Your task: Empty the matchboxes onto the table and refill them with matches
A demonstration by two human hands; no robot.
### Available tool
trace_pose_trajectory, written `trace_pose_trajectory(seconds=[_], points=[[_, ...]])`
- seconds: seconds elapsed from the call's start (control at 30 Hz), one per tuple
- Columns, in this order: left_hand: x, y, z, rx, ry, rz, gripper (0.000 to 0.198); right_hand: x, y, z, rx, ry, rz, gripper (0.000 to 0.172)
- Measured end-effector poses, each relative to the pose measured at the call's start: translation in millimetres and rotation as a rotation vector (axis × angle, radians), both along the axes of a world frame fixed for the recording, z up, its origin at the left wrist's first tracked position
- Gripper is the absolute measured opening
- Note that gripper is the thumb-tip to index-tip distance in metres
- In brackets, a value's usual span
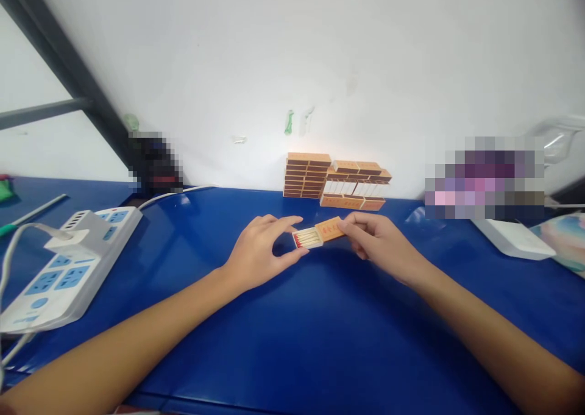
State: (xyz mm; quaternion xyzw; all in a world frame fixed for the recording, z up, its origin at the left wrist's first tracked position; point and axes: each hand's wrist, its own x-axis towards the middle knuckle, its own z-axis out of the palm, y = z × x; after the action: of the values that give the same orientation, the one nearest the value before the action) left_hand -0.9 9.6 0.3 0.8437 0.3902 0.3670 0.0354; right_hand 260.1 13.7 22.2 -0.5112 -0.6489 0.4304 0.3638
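A matchbox (329,228) with an orange sleeve is held above the blue table. Its white inner tray is slid partway out to the left, and red-tipped matches (308,238) lie side by side in it. My right hand (375,238) pinches the right end of the sleeve between thumb and fingers. Around the tray's left end, my left hand (258,247) is open, thumb and index finger apart; I cannot tell whether its other fingers touch the tray. Behind, against the wall, stand stacked matchboxes (307,176) and a second stack (356,186) beside them.
A white power strip (77,296) with a plugged-in adapter (80,235) and cable lies at left on the blue table (292,342). A white box-like device (514,239) sits at right. Blurred-out patches hide items at both sides. The white wall (274,55) closes off the back.
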Motion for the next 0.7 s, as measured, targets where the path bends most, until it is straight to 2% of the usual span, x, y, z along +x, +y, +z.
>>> trace_pose_trajectory(seconds=[0.17, 0.33, 0.47, 0.57, 0.63, 0.7], points=[[0.5, 1.3, -3.6, 0.028, -0.112, 0.003, 0.050, 7.6, 3.9, -1.3, -0.018, -0.012, 0.076, 0.050], [-3.4, 5.5, 1.3, 0.022, -0.197, -0.040, 0.045, 7.1, 2.0, -5.6, -0.095, 0.019, 0.117, 0.049], [-6.5, 9.4, 2.4, -0.041, -0.273, -0.099, 0.049, 0.5, -0.7, -8.3, -0.126, 0.099, 0.143, 0.051], [-6.8, 10.2, 0.7, -0.088, -0.298, -0.148, 0.051, -5.8, -2.8, -12.1, -0.129, 0.120, 0.173, 0.047], [-6.4, 10.0, -0.1, -0.084, -0.320, -0.164, 0.052, -11.9, -5.5, -15.8, -0.127, 0.162, 0.154, 0.044], [-6.2, 9.9, -0.3, -0.053, -0.332, -0.153, 0.055, -20.4, -11.4, -18.4, -0.093, 0.220, 0.054, 0.054]])
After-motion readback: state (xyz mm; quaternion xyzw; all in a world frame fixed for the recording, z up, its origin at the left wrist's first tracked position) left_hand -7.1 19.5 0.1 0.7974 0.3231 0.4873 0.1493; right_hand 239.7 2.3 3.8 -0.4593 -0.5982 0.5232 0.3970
